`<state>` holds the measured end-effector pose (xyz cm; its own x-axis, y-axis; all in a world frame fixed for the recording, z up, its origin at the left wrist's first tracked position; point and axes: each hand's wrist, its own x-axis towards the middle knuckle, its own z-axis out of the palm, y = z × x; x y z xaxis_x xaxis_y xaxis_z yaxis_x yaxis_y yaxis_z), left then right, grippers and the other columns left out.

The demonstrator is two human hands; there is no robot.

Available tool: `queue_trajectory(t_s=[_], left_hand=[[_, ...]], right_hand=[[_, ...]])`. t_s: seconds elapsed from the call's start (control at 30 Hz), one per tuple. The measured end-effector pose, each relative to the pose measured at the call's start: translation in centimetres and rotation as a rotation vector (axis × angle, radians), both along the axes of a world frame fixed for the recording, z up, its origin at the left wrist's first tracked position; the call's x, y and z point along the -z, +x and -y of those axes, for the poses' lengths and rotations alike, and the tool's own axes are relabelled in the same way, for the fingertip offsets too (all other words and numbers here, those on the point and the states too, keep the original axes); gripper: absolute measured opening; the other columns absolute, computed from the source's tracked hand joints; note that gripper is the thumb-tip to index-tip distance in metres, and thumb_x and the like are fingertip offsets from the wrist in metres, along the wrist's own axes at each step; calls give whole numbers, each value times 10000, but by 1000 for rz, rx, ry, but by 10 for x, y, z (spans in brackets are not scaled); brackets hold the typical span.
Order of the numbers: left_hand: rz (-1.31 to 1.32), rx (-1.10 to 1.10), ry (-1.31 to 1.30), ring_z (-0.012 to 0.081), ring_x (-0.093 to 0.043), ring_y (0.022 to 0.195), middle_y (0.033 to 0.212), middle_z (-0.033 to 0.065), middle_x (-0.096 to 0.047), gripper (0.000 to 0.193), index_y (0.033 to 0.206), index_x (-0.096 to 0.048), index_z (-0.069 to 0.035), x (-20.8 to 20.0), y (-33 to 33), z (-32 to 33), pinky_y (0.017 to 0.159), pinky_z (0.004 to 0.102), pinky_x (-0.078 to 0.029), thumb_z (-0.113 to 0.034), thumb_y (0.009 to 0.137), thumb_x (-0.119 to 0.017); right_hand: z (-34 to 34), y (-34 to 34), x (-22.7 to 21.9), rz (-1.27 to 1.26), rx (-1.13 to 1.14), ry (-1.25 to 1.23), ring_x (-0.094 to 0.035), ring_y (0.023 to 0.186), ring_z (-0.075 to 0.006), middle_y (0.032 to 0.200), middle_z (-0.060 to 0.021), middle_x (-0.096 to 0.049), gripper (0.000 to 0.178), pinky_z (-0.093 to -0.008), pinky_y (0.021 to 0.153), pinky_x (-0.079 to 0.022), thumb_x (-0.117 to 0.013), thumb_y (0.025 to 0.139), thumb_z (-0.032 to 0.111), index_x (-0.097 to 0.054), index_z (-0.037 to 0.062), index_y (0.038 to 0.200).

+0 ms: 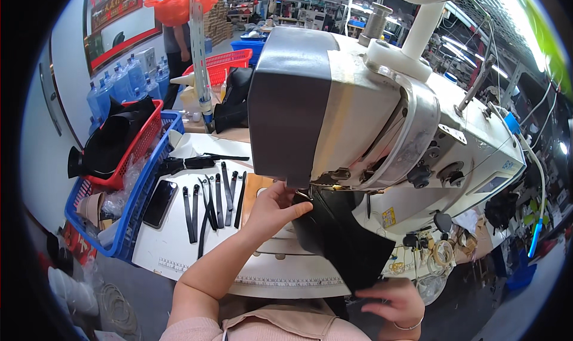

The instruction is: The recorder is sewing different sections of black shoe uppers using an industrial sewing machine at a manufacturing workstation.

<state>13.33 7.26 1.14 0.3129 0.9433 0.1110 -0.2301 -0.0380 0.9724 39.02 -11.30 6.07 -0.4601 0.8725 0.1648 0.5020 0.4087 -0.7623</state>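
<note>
A black, leather-like piece [349, 236] hangs from under the head of a sewing machine [358, 102] down past the table's front edge. My left hand [271, 212] is closed on its upper left part, close beside the needle area, with the thumb on top and the fingertips partly hidden under the machine head. At the lower end of the piece is my right hand [397, 305]. Its index finger and thumb are stretched apart, and the index finger reaches the lower edge. The needle itself is hard to make out.
Several narrow black straps [219, 194] lie on the white table [179, 245] at the left, beside a phone [160, 203]. A blue basket [122, 236] and a red basket [143, 141] with black pieces stand further left. Thread rolls [441, 254] lie at the right.
</note>
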Motion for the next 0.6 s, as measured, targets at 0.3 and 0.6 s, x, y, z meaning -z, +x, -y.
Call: queue_trajectory(t_s=[0.3,0.6], left_hand=[[27,79,-25,85,-596,890,1019,35,-630,330,1088,-585,-4,-6,-5,-4,815,220,-474,-30,790,-726],[108,69,-29,99,-606,903,999,58,-649,329,1098,-596,0,-4,-2,-3,837,239,-472,-2,788,-705]], right_hand=[[-5,22,20,-158,169,339,-637,908,-246,1026,-121,-659,510,-317,714,-510,-845,564,141,-676,17,1028],[-46,-19,33,177,208,527,-604,1015,-269,1061,-46,-660,451,-361,857,-509,-579,593,-66,-692,87,1002]])
